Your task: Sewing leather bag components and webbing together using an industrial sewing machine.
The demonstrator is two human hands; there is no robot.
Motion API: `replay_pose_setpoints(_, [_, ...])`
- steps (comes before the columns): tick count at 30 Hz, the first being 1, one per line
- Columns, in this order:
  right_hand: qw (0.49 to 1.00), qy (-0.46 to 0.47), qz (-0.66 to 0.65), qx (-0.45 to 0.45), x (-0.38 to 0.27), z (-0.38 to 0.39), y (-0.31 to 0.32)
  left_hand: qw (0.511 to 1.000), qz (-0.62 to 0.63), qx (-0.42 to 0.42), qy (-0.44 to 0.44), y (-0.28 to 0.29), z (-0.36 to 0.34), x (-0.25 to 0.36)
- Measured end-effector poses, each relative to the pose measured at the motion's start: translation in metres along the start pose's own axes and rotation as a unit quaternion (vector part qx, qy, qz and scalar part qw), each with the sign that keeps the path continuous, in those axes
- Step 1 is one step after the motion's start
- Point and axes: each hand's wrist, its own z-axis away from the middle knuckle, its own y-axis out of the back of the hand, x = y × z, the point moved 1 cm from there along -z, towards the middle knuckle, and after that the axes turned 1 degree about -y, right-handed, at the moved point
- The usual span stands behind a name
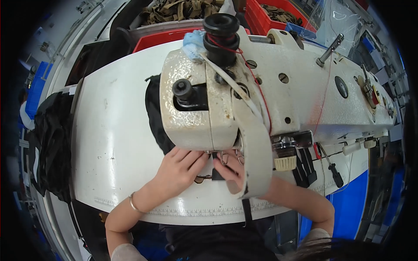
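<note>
A white sewing machine (187, 126) stands over both hands, its needle area between them. My left hand (179, 169) lies left of the needle, fingers bent and pressed together on the near edge of a black fabric piece (155, 115), which runs back behind the machine head. At the needle, a narrow black strap (217, 174) lies between my hands. From the right, my right hand (230, 169) closes on this strap with its fingertips beside the needle. The pale curved guard (257, 161) and wire thread guides hide part of that hand.
Dark straps (305, 167) and a black-handled screwdriver (335, 175) lie right of the machine. Black fabric (51, 143) hangs over the table's left edge. Behind stand a red bin (261, 21) and a container of brown webbing. A ruler strip (174, 212) lines the front edge.
</note>
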Motion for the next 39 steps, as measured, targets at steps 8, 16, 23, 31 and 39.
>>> replay_pose_setpoints(8, [0.977, -0.018, -0.206, -0.046, -0.059, 0.019, 0.022, 0.967, 0.217, 0.003, 0.136, 0.038, 0.043, 0.034])
replay_pose_setpoints(16, [0.824, -0.208, -0.519, -0.087, -0.068, 0.014, 0.029, 0.859, 0.421, 0.06, 0.283, 0.037, 0.053, 0.029])
replay_pose_setpoints(23, [0.754, -0.204, -0.621, -0.07, -0.076, 0.018, 0.024, 0.792, 0.493, 0.07, 0.354, 0.037, 0.057, 0.03])
replay_pose_setpoints(31, [0.563, -0.406, -0.709, -0.124, -0.078, 0.008, 0.015, 0.759, 0.532, 0.083, 0.365, 0.038, 0.056, 0.036])
replay_pose_setpoints(39, [0.632, -0.383, -0.67, -0.072, -0.086, 0.006, 0.012, 0.756, 0.545, 0.079, 0.354, 0.035, 0.062, 0.041])
